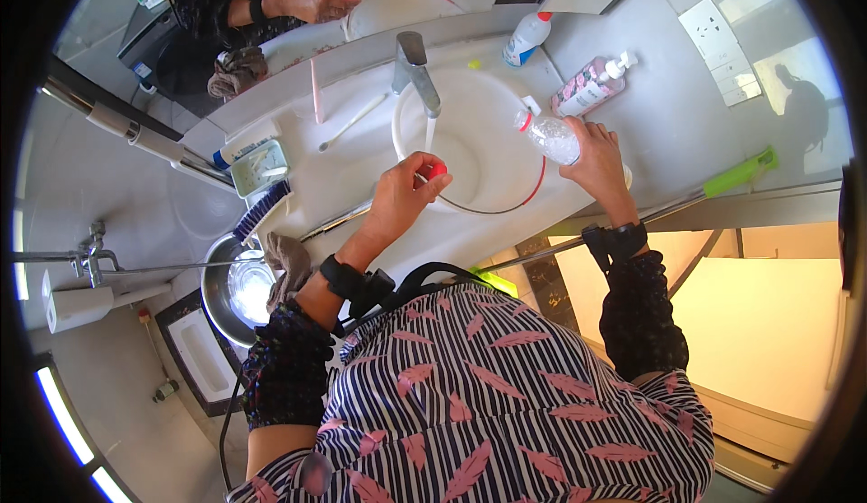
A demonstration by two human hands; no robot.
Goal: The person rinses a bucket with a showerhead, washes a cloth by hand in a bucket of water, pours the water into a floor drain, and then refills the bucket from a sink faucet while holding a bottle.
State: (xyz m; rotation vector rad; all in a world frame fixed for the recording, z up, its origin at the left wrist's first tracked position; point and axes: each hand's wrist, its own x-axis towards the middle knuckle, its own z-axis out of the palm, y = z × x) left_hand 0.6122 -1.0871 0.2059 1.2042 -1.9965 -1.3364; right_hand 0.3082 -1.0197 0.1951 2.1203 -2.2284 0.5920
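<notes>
Filling both hands, red cap in left, clear bottle in right

Open gap over basin between hands — faucet beyond

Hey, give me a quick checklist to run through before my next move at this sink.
1. Bottle gripped: ok, the right hand is around the clear bottle.
2. Red cap secure: ok, it is between the thumb and fingers of the left hand.
3. A hand free: not ok, both are occupied.
4. Bottle away from the tap: ok, it is off to the right of the spout.
5. Bottle contents: cannot tell, glare on the clear plastic hides what is inside.
6. Pink pump bottle standing: ok, it stands beyond the right hand, near the wall.
</notes>
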